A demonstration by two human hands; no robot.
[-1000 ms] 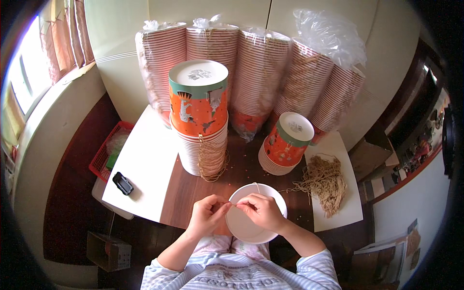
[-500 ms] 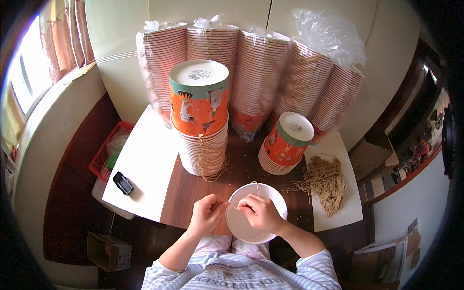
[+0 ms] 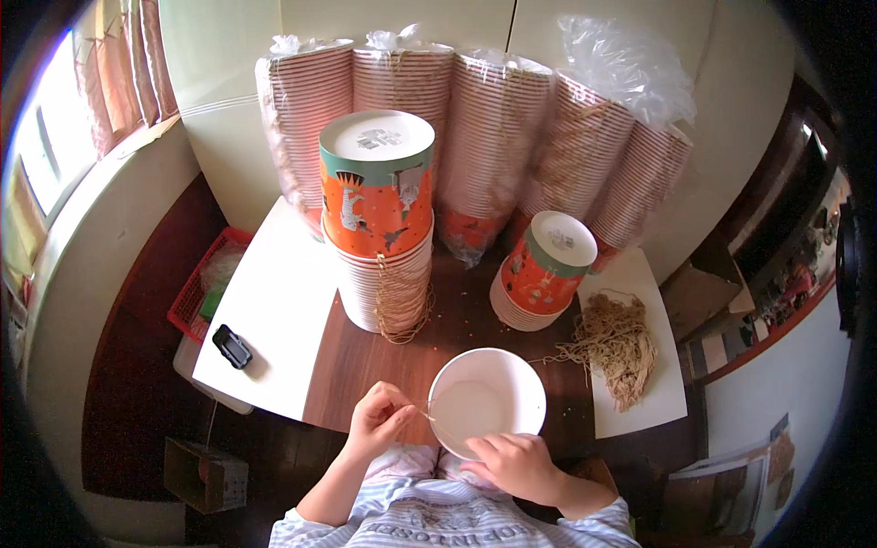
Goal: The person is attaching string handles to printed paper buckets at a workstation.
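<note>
A white-lined paper bucket (image 3: 484, 388) sits mouth up at the table's near edge, tilted a little toward me. On its left, my left hand (image 3: 379, 420) pinches a thin tan cord (image 3: 425, 414), whose end reaches the rim. My right hand (image 3: 516, 468) grips the bucket's near rim, fingertips over the inside and thumb below. A tangled heap of tan cords (image 3: 617, 342) lies to the right on a white board. Cords also hang down the side of a tall stack of upturned buckets (image 3: 376, 219) with orange and green printing.
A shorter upturned stack (image 3: 544, 271) stands right of the middle. Tall bucket stacks in clear plastic bags (image 3: 493, 137) line the back. A small black tray-like object (image 3: 233, 347) rests on the left white board (image 3: 274, 301), beside a red basket (image 3: 196, 288).
My right hand has left the cord beside my left hand and moved down and right to the near rim. My left hand has shifted slightly down and left, and the bucket's opening shows more fully.
</note>
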